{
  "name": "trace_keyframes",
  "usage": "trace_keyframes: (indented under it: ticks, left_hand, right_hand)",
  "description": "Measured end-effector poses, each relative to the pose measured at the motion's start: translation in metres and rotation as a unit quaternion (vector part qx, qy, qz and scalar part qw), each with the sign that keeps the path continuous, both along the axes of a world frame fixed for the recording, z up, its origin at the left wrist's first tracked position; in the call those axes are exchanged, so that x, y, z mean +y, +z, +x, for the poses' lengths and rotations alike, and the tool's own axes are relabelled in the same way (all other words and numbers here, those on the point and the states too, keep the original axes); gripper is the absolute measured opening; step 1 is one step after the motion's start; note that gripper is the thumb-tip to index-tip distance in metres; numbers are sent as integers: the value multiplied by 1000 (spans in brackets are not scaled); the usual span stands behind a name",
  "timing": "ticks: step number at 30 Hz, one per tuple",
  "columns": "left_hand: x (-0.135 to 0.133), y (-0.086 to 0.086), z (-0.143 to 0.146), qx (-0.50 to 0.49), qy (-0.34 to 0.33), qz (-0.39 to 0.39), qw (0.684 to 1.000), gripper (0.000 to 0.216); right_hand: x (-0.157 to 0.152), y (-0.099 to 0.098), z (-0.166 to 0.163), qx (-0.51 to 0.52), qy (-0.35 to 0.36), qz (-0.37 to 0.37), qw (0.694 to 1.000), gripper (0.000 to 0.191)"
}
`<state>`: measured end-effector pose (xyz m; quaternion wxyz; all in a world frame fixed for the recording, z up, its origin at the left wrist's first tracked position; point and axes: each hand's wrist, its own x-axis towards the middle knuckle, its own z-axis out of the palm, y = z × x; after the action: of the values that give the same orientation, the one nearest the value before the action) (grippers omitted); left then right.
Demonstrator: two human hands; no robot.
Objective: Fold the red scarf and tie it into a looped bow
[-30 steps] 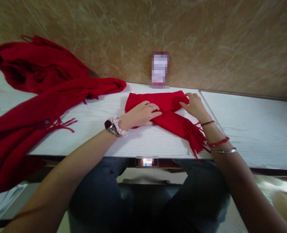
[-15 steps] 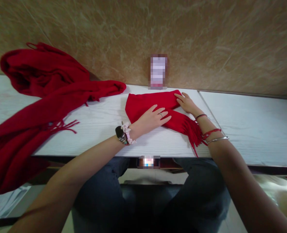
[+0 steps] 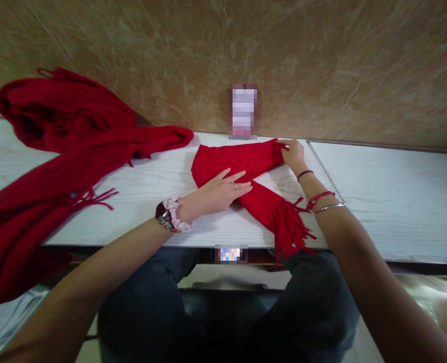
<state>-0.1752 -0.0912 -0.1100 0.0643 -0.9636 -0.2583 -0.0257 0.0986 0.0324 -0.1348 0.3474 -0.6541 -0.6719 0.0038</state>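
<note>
A red scarf (image 3: pixel 223 156) lies folded on the white tabletop, with its fringed end (image 3: pixel 287 227) slanting down to the right over the front edge. My left hand (image 3: pixel 216 191) rests on the folded part, palm down, its fingers spread; a ring, a dark watch and a pale scrunchie are on that arm. At the upper right corner of the scarf, my right hand (image 3: pixel 293 154) has its thumb and fingers closed on the cloth. Bracelets circle the right wrist.
A heap of red scarves (image 3: pixel 79 121) covers the left of the white table (image 3: pixel 397 201) and hangs over its front edge. Behind the table rises a brown marbled wall (image 3: pixel 151 50), with a blurred phone-like object (image 3: pixel 243 111) against it. Another blurred screen (image 3: pixel 230 254) sits below the front edge.
My left hand has slid left and slightly down along the scarf. My right hand's fingers have gone from flat to pinching the corner. The fringed end has swung down and left.
</note>
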Motion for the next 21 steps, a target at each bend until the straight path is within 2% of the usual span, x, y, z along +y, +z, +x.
trace_keyframes:
  ticks: [5,8,11,13,15,17,21]
  left_hand:
    - [-9,-2,-4,-18,-32,-22,999,54]
    - [3,4,-13,-92,-39,-44,994,54]
    - [29,8,-33,-218,36,-51,974,50]
    - [47,6,-46,-290,134,-41,947,45]
    - [59,2,-55,-316,205,-55,925,44]
    - [65,-3,-58,-303,215,-82,925,45]
    - [63,-9,-52,-248,162,-99,950,51]
  right_hand:
    - [5,-1,8,-3,-12,10,1000,49]
    - [-5,8,7,-11,-13,29,999,46]
    - [-37,29,-9,-56,57,56,995,39]
    - [-68,44,-29,-104,158,22,982,29]
    - [-103,50,-53,-145,245,-19,958,24]
    - [-134,45,-75,-198,307,-31,930,25]
    - [-164,23,-104,-275,258,-7,926,33]
